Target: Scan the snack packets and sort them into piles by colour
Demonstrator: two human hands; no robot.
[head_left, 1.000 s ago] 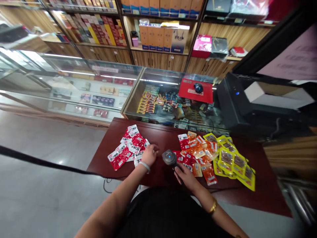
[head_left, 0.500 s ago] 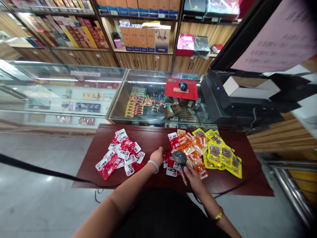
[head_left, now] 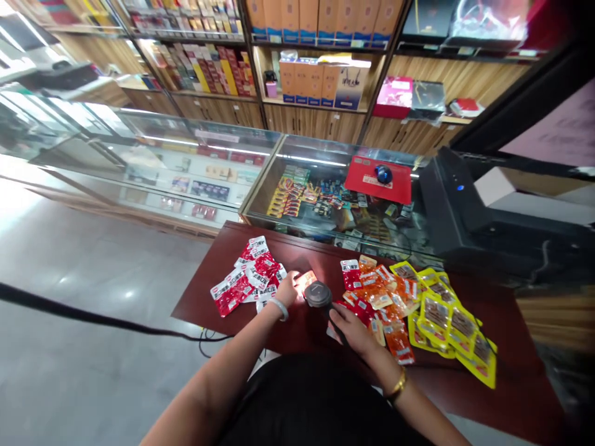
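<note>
One head-height view, forward and down over the near table [head_left: 309, 251] toward shelves [head_left: 458, 74]

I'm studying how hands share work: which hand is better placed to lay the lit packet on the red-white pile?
Likely the left hand: it holds the lit packet close beside the red-white pile, while the right hand grips the scanner.

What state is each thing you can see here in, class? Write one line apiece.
Black handheld scanner: held in the right hand
Small orange plastic packet: held in the left hand, brightly lit
Red-and-white plastic packets at left: heaped, overlapping
Yellow-edged plastic packets: piled, overlapping
Black computer mouse: resting on a red rectangular mat
White cardboard box: open at the top
Brown wooden cupboard doors: shut
</note>
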